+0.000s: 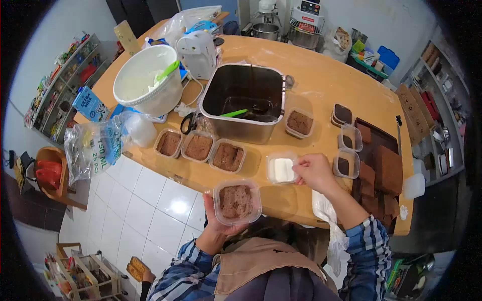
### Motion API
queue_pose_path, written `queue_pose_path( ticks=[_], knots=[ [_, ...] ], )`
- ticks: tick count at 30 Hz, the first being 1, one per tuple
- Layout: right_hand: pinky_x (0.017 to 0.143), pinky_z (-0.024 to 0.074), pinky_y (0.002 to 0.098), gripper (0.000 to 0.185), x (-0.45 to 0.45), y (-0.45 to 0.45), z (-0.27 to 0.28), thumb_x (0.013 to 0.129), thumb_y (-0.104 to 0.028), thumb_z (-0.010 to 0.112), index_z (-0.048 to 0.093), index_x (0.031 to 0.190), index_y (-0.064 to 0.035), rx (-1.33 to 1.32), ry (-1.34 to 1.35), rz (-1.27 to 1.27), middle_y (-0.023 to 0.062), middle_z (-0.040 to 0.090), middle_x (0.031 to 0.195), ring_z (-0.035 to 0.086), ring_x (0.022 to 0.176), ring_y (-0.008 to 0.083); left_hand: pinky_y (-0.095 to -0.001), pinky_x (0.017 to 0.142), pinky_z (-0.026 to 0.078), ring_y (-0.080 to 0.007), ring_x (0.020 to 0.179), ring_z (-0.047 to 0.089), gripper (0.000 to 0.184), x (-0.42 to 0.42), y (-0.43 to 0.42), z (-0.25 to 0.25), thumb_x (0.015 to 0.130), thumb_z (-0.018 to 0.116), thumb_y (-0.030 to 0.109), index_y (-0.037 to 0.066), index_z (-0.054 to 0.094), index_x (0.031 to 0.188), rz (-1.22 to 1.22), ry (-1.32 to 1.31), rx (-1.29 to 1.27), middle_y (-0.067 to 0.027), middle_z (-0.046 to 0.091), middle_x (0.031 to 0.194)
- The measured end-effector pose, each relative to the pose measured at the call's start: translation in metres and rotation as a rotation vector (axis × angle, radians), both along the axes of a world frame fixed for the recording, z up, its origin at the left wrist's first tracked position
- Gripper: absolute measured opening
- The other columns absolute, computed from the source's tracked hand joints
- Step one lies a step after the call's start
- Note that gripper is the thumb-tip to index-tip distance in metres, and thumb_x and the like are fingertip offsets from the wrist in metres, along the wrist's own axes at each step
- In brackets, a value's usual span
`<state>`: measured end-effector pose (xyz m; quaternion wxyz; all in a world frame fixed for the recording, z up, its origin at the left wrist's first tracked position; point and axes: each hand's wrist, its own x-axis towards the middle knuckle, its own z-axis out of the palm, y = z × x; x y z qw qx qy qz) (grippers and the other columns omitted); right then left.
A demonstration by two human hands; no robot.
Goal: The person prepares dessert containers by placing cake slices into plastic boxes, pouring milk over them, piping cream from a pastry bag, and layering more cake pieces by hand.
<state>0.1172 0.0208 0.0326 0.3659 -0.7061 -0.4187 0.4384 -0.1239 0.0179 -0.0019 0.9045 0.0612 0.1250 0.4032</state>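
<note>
My left hand (pixel 221 223) is wrapped round a clear plastic tub with chocolate cake (pixel 237 201), held up in front of the table edge. My right hand (pixel 314 173) pinches the right rim of a clear tub with white cream (pixel 282 169), which is at the table's front edge. To the left of it stand three tubs of chocolate cake, the nearest being a cake tub (pixel 228 156). Behind them is a deep metal pan (pixel 241 123) with dark chocolate and a green-handled spatula (pixel 235 113) in it.
A white bowl (pixel 135 95) of cream with a green spatula stands at the back left, beside a white mixer (pixel 197 52). Several small tubs and a dark tray (pixel 357 190) of chocolate cake pieces are at the right. Another person's hand (pixel 148 276) shows at lower left.
</note>
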Motion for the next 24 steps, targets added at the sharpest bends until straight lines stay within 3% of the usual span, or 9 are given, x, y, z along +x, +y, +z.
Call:
queue_pose_path(
  ticks=[2, 5, 7, 8, 11, 16, 20, 23, 24],
  knots=[
    [0.048, 0.0503, 0.0259, 0.019, -0.002, 0.004, -0.005, 0.076, -0.008, 0.059, 0.059, 0.085, 0.009, -0.042, 0.02, 0.031, 0.014, 0.062, 0.069, 0.061, 0.054, 0.015, -0.0232, 0.037, 0.047, -0.0242, 0.064, 0.059, 0.111, -0.001, -0.005, -0.005, 0.057, 0.048, 0.08, -0.006, 0.028, 0.126, -0.002, 0.031, 0.092, -0.0245, 0.05, 0.1],
    [0.051, 0.0508, 0.0252, 0.032, -0.007, 0.005, -0.004, 0.078, -0.014, 0.061, 0.055, 0.099, 0.0091, -0.021, 0.305, 0.053, 0.0176, 0.062, 0.081, 0.063, 0.063, 0.0155, -0.0199, 0.034, 0.044, -0.0193, 0.052, 0.055, 0.115, 0.002, -0.007, -0.008, 0.054, 0.051, 0.081, -0.004, 0.026, 0.127, -0.042, 0.142, 0.181, -0.0227, 0.049, 0.1],
    [0.055, 0.051, 0.0262, 0.041, -0.006, -0.004, 0.02, 0.078, -0.017, 0.062, 0.051, 0.108, 0.0089, -0.038, 0.228, 0.052, 0.0192, 0.061, 0.089, 0.063, 0.07, 0.018, -0.0188, 0.033, 0.042, -0.0168, 0.045, 0.052, 0.115, 0.004, -0.008, -0.002, 0.053, 0.052, 0.08, -0.004, 0.025, 0.128, -0.136, 0.157, 0.245, -0.0214, 0.049, 0.1],
    [0.058, 0.0511, 0.0267, 0.046, -0.005, -0.009, 0.033, 0.078, -0.019, 0.063, 0.049, 0.112, 0.0089, -0.048, 0.193, 0.058, 0.02, 0.06, 0.092, 0.063, 0.073, 0.0192, -0.0196, 0.036, 0.044, -0.0173, 0.051, 0.054, 0.115, 0.007, -0.007, 0.006, 0.053, 0.056, 0.078, -0.003, 0.024, 0.129, -0.171, 0.184, 0.3, -0.0202, 0.048, 0.101],
    [0.063, 0.0503, 0.0287, 0.048, 0.02, -0.037, 0.044, 0.078, -0.018, 0.063, 0.047, 0.115, 0.0093, 0.216, -0.149, 0.119, 0.0203, 0.061, 0.095, 0.063, 0.077, 0.0221, -0.0235, 0.042, 0.049, -0.02, 0.059, 0.057, 0.111, 0.016, -0.009, 0.008, 0.055, 0.061, 0.071, -0.004, 0.024, 0.129, -0.201, 0.186, 0.284, -0.0196, 0.049, 0.102],
    [0.067, 0.0495, 0.0292, 0.044, 0.046, -0.107, 0.105, 0.076, -0.015, 0.065, 0.051, 0.112, 0.007, 0.131, -0.194, -0.032, 0.0209, 0.06, 0.097, 0.062, 0.08, 0.0206, -0.0313, 0.049, 0.052, -0.0273, 0.067, 0.06, 0.105, 0.031, -0.008, 0.007, 0.058, 0.064, 0.06, -0.006, 0.024, 0.129, -0.243, 0.139, 0.212, -0.0202, 0.05, 0.1],
    [0.067, 0.0487, 0.0262, 0.039, 0.065, -0.167, 0.105, 0.072, -0.004, 0.066, 0.055, 0.109, 0.003, 0.188, -0.302, -0.188, 0.0143, 0.063, 0.093, 0.06, 0.08, 0.0143, -0.0334, 0.05, 0.052, -0.0303, 0.068, 0.06, 0.102, 0.041, -0.01, 0.007, 0.061, 0.061, 0.061, -0.009, 0.026, 0.127, -0.273, 0.139, 0.214, -0.0209, 0.052, 0.096],
    [0.066, 0.0482, 0.0241, 0.038, 0.074, -0.208, 0.101, 0.073, -0.004, 0.065, 0.055, 0.109, 0.0028, 0.22, -0.335, -0.38, 0.0123, 0.064, 0.086, 0.06, 0.075, 0.0132, -0.0341, 0.049, 0.051, -0.0314, 0.066, 0.06, 0.101, 0.044, -0.012, 0.003, 0.062, 0.058, 0.062, -0.011, 0.028, 0.126, -0.244, 0.153, 0.232, -0.0211, 0.052, 0.095],
    [0.063, 0.0474, 0.0232, 0.028, 0.073, -0.218, 0.1, 0.075, -0.005, 0.064, 0.059, 0.102, 0.0037, 0.248, -0.357, -0.473, 0.011, 0.065, 0.08, 0.059, 0.07, 0.0127, -0.0338, 0.049, 0.05, -0.0321, 0.065, 0.06, 0.101, 0.044, -0.011, -0.001, 0.063, 0.057, 0.063, -0.011, 0.027, 0.126, -0.26, 0.128, 0.249, -0.0213, 0.052, 0.094]
  ],
)
